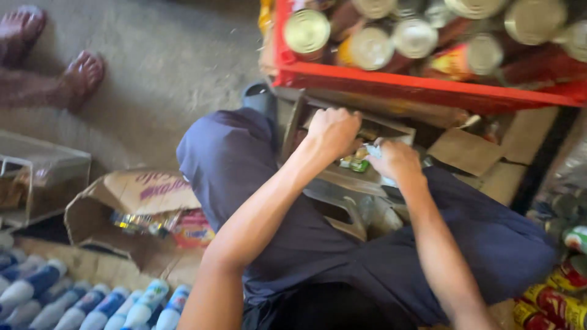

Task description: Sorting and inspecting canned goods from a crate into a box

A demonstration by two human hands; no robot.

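While both hands are sunk in the low cardboard box (391, 129), left hand (333, 131) is fisted; small green packets (354, 164) lie just below, right hand (396, 160) curled on pale wrapper (374, 148)

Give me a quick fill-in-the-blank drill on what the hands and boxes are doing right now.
1. The left hand rests on the rim of a ____ box.
2. The cans lie in a ____ crate.
3. The open carton lies to the person's ____.

Missing words: cardboard; red; left
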